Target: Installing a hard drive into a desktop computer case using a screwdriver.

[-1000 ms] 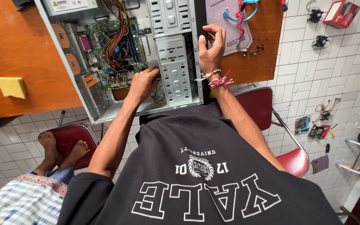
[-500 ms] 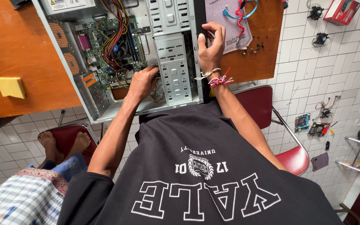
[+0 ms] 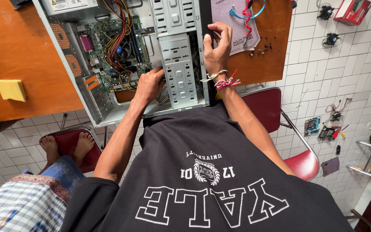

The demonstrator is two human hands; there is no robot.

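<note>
A: Where are the hands?

B: The open computer case [image 3: 121, 60] lies on its side on the wooden table [image 3: 26, 64], in the upper middle of the frame. The left hand [image 3: 149, 86] reaches inside, at the lower edge of the metal drive cage [image 3: 177, 64], just beside the green motherboard [image 3: 117, 56]. Its fingers curl downward out of sight, so I cannot tell whether they grip anything.

A: And the other?

B: The right hand [image 3: 215, 49] is closed on the black front edge of the case, fingers [image 3: 224, 32] wrapped over the top, thumb against the side.

A: How should this be handled?

B: I'd judge the right hand should brace the case firmly while the left works by feel, staying clear of the bundled wires [image 3: 117, 25] and sharp sheet-metal edges. The loose screws [image 3: 260, 49] to the right, near the grey mat [image 3: 237, 25], shouldn't be knocked.
</note>
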